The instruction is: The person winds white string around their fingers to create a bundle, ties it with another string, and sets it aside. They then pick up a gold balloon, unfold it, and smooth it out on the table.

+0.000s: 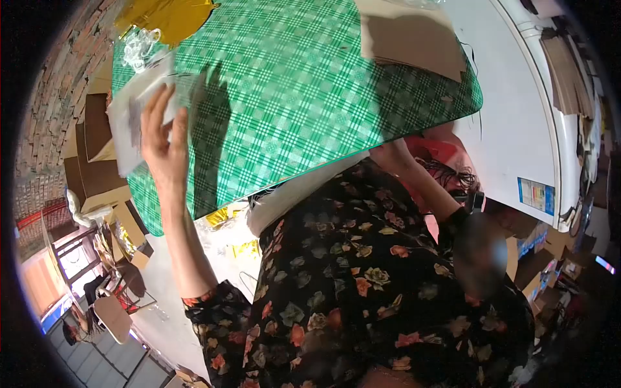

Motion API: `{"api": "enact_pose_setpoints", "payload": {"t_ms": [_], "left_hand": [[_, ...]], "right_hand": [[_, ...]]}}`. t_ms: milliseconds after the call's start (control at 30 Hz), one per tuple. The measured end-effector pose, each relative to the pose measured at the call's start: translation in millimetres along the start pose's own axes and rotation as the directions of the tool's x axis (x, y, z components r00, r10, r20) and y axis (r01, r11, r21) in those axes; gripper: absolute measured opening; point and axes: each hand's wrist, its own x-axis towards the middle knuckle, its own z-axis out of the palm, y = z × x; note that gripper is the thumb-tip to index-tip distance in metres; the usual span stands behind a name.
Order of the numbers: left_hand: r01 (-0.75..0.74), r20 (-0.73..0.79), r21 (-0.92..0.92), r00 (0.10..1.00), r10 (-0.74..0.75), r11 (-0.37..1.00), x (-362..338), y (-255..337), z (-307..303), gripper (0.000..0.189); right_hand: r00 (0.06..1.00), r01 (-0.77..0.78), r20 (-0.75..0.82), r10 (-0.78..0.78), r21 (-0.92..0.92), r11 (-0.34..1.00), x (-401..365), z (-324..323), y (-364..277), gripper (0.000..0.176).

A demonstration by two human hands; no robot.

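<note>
My left hand [165,132] is raised at the left end of the table, fingers apart and slightly blurred. It overlaps a stack of clear plastic bags [129,123] lying along that edge. Just beyond the bags is a bunch of white string or crumpled plastic [140,48]. My right hand [390,154] is low at the table's near edge, beside a red bag or basin [440,150] with dark cords in it. The fingers of that hand are mostly hidden by the edge and shadow.
A green checked cloth covers the table [278,97]. Gold film [171,19] lies at the far left, and flat brown cardboard sheets [414,45] at the far right. A white fridge-like cabinet [511,123] stands right. Cardboard boxes [97,149] and a folding chair [115,318] are left.
</note>
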Motion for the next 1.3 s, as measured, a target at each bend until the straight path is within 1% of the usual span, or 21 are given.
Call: {"api": "enact_pose_setpoints", "payload": {"t_ms": [200,267,300,400,467,500,533,567,600,700,767,833,900,933,1000,1033,1067,1167,1200,1233,1300], "left_hand": [[0.138,0.003,-0.129,0.990,-0.139,0.982,-39.6,4.5,-14.3,0.023],[0.149,-0.009,-0.144,0.988,-0.152,0.978,-44.4,11.9,-17.7,0.022],[0.164,-0.005,-0.158,0.986,-0.167,0.974,-44.8,16.4,-19.4,0.022],[0.191,0.018,-0.215,0.981,-0.192,0.958,-44.5,33.7,-20.5,0.019],[0.260,0.143,-0.270,0.963,-0.228,0.927,-44.1,50.1,-13.3,0.019],[0.294,0.206,-0.293,0.949,-0.240,0.910,-44.5,59.1,-7.8,0.018],[0.328,0.267,-0.273,0.929,-0.256,0.905,-46.7,70.7,1.5,0.018],[0.254,0.351,-0.290,0.925,-0.145,0.923,-49.6,71.4,13.0,0.017],[0.222,0.451,-0.274,0.889,-0.079,0.936,-52.7,80.2,25.6,0.018],[0.114,0.655,-0.293,0.747,0.113,0.949,-73.6,105.1,64.1,0.018],[0.043,0.620,-0.436,0.739,0.265,0.899,-86.4,111.8,82.8,0.021],[0.202,0.683,-0.514,0.684,0.255,0.834,-79.5,127.1,70.5,0.016],[0.081,0.580,-0.477,0.777,0.244,0.875,-67.5,139.7,47.1,0.012],[0.023,0.519,-0.447,0.821,0.238,0.894,-62.3,144.9,36.3,0.010],[-0.143,0.406,-0.267,0.880,0.246,0.953,-54.0,154.4,20.9,0.009],[-0.219,0.346,-0.160,0.901,0.262,0.962,-49.9,157.7,14.1,0.008],[-0.216,0.355,-0.140,0.900,0.253,0.966,-46.4,159.9,9.0,0.008],[-0.085,0.446,-0.187,0.881,0.161,0.979,-38.1,158.3,2.0,0.009],[-0.045,0.464,-0.225,0.874,0.148,0.973,-33.3,158.2,2.8,0.008],[0.093,0.476,-0.313,0.876,0.071,0.945,-32.2,158.9,2.7,0.008],[0.350,0.517,-0.470,0.853,-0.069,0.810,-29.9,159.6,4.1,0.008]], "right_hand": [[0.974,0.201,-0.124,-0.190,0.086,0.976,14.6,23.5,-3.2,0.015],[0.997,-0.037,-0.055,0.061,0.370,0.928,2.8,50.0,16.2,0.025],[0.994,-0.107,0.006,0.113,0.390,0.914,1.9,46.6,14.4,0.027],[0.968,-0.207,0.185,0.169,0.210,0.956,5.0,-15.0,-34.6,0.027],[0.897,-0.397,0.300,0.323,0.230,0.889,1.1,-61.4,-87.4,0.024],[0.848,-0.487,0.356,0.392,0.231,0.842,-2.6,-80.8,-110.4,0.022],[0.828,-0.552,0.384,0.407,0.441,0.708,-9.0,-97.1,-127.6,0.021],[0.810,-0.585,0.417,0.412,0.620,0.524,-15.6,-110.5,-142.8,0.021],[0.796,-0.582,0.451,0.404,0.755,0.303,-16.5,-123.7,-155.7,0.020],[0.893,-0.429,0.415,0.176,0.902,0.050,-3.4,-166.3,-194.0,0.020],[0.955,-0.282,0.264,0.136,0.949,0.144,9.6,-184.0,-213.9,0.020],[0.979,-0.165,0.127,0.162,0.954,0.249,23.5,-193.7,-227.1,0.020],[0.969,-0.099,0.004,0.246,0.923,0.373,43.1,-197.1,-230.3,0.020],[0.980,0.012,-0.130,0.150,0.791,0.611,53.5,-191.0,-224.0,0.016],[0.962,0.162,-0.270,-0.045,0.432,0.887,70.7,-174.8,-217.6,0.013],[0.936,0.234,-0.311,-0.162,0.210,0.949,79.6,-170.2,-216.5,0.013],[0.874,0.352,-0.278,-0.399,-0.204,0.914,87.7,-170.5,-215.3,0.022],[0.831,0.415,-0.420,-0.365,0.030,0.909,89.4,-169.1,-248.1,0.033],[0.875,0.438,-0.382,-0.299,0.358,0.824,85.4,-165.1,-257.2,0.036],[0.913,0.405,-0.314,-0.258,0.637,0.656,84.1,-156.4,-265.8,0.036],[0.996,0.082,-0.069,-0.055,0.956,0.280,74.7,-128.9,-287.2,0.043]]}}
